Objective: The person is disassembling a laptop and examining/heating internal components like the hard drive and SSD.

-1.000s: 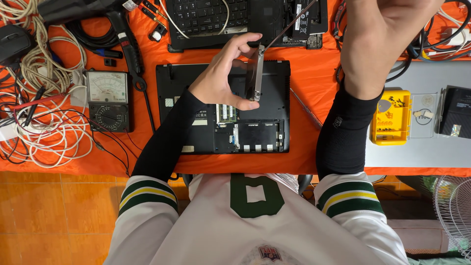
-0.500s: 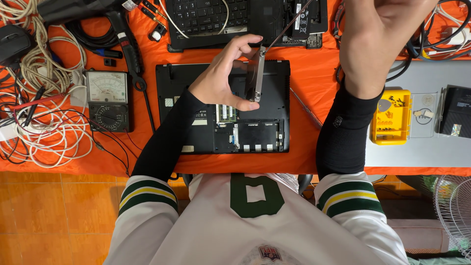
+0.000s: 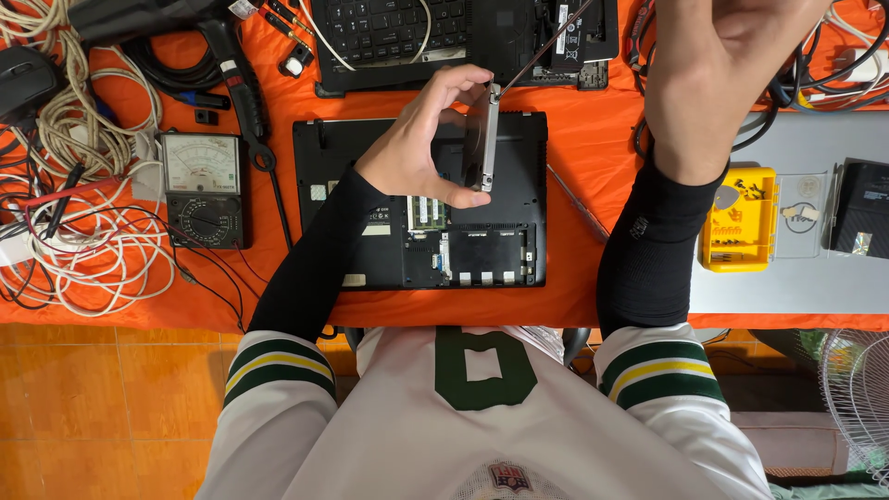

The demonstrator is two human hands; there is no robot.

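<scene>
- Gripping a thin silver metal drive caddy [image 3: 482, 139] on edge, the left hand [image 3: 417, 148] has its fingers curled over the top end and its thumb under the bottom end, so the part stands upright above the open black laptop base [image 3: 421, 199].
- Raised near the top edge of the view, the right hand [image 3: 718, 69] has its fingers curled, and a thin dark rod-like tool [image 3: 546, 46] slants from it down to the caddy's top end; the grip itself is cut off, so I cannot tell how it holds the tool.
- Lying on the orange cloth-covered table [image 3: 583, 139], the laptop base shows its memory slots and bays uncovered.
- Sitting to the left is a grey analogue multimeter [image 3: 202, 188], beside tangled white cables [image 3: 83, 250].
- Resting to the right is a yellow plastic bit case [image 3: 738, 219], on a grey laptop lid [image 3: 787, 278].
</scene>
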